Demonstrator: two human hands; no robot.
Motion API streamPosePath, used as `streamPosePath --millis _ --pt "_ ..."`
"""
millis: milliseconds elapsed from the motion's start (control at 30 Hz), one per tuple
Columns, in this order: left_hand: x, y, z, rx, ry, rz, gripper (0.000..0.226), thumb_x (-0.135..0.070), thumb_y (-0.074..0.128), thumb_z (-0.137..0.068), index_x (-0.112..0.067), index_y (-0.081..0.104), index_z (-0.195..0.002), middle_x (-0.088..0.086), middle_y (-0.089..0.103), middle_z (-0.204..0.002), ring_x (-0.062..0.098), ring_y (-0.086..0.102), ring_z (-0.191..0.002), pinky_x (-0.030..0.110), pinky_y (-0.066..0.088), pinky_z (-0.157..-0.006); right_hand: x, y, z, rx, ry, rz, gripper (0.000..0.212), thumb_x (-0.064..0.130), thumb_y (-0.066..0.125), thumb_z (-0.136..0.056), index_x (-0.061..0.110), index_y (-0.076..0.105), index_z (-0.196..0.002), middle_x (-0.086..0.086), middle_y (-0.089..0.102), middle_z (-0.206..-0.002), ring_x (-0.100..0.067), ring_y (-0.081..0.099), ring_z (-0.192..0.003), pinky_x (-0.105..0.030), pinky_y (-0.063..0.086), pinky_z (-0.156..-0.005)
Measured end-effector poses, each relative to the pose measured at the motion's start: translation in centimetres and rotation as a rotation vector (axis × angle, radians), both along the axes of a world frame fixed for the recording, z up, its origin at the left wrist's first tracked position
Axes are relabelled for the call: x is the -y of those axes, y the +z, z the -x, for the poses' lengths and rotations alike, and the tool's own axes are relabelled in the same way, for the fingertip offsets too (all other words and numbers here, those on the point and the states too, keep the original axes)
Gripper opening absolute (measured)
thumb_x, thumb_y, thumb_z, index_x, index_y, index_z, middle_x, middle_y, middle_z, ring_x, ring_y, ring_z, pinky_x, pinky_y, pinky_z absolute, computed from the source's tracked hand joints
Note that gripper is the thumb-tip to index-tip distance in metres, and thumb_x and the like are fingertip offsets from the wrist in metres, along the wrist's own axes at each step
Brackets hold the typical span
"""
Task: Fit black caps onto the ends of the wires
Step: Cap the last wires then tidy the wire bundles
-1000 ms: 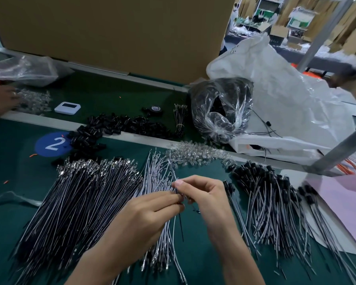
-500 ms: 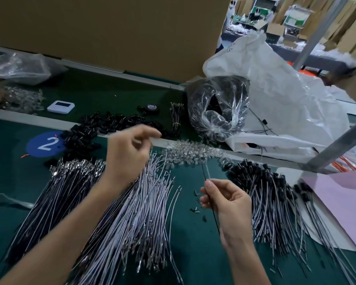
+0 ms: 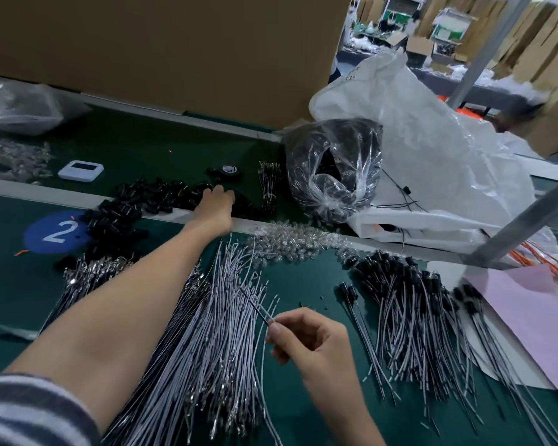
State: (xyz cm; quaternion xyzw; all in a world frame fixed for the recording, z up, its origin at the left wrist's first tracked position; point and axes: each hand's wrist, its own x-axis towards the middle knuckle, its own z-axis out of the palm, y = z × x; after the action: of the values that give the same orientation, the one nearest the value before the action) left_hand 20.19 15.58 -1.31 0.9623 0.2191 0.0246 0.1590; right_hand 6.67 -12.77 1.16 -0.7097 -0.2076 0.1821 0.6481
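My left hand (image 3: 214, 204) is stretched far forward into the pile of loose black caps (image 3: 136, 207) by the white rail; its fingers are hidden among the caps. My right hand (image 3: 310, 341) stays close to me and pinches a single thin wire (image 3: 255, 305) that points up and left. Under my left forearm lies a broad heap of bare grey wires (image 3: 207, 349). To the right lies a heap of capped wires (image 3: 409, 304) with black ends.
A clear bag of black parts (image 3: 335, 169) and a big white plastic bag (image 3: 432, 149) stand at the back right. Clear small parts (image 3: 290, 243) lie along the rail. A white device (image 3: 81, 170), a blue "2" sticker (image 3: 57, 232) and pink paper (image 3: 529, 317) are also here.
My left hand has left the right hand and reached forward into the black cap pile. My right hand has kept the wire and tilted it to the left.
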Motion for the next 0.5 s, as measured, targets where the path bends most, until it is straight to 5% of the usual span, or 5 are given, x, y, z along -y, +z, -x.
streamPosePath --millis 67,233,367,500 --pt "-0.2 0.0 0.2 0.021 -0.001 0.005 0.029 0.008 0.051 -0.087 -0.004 0.057 -0.113 0.015 0.048 -0.125 0.032 0.053 -0.108 0.041 0.049 -0.086 0.2 -0.1 -0.2 -0.001 -0.018 -0.006 0.011 0.007 0.072 -0.086 0.017 0.074 -0.082 -0.012 0.072 -0.072 -0.017 0.065 -0.061 -0.025 0.053 -0.059" --pt "-0.3 -0.4 0.9 0.083 0.005 -0.016 0.033 0.010 0.050 -0.087 0.000 0.053 -0.118 0.016 0.049 -0.119 0.034 0.055 -0.101 0.044 0.049 -0.088 0.4 -0.2 -0.2 -0.012 -0.025 -0.022 0.008 0.008 0.072 -0.086 0.014 0.074 -0.081 -0.014 0.070 -0.073 -0.017 0.063 -0.061 -0.026 0.052 -0.059" --pt "-0.3 -0.1 1.3 0.027 0.064 -0.060 0.026 0.011 0.046 -0.089 0.002 0.062 -0.108 0.018 0.058 -0.111 0.027 0.051 -0.081 0.038 0.048 -0.074 0.5 -0.2 -0.1 -0.015 -0.022 -0.026 0.007 0.008 0.073 -0.086 0.013 0.074 -0.081 -0.015 0.070 -0.073 -0.017 0.063 -0.061 -0.025 0.052 -0.059" --pt "-0.1 -0.2 2.1 0.071 0.110 -0.081 0.014 0.010 0.049 -0.089 0.000 0.057 -0.094 0.017 0.045 -0.115 0.025 0.044 -0.072 0.037 0.039 -0.066 0.8 -0.1 -0.1 -0.001 -0.031 -0.024 0.009 0.009 0.072 -0.086 0.016 0.074 -0.082 -0.012 0.071 -0.074 -0.016 0.064 -0.062 -0.024 0.052 -0.060"
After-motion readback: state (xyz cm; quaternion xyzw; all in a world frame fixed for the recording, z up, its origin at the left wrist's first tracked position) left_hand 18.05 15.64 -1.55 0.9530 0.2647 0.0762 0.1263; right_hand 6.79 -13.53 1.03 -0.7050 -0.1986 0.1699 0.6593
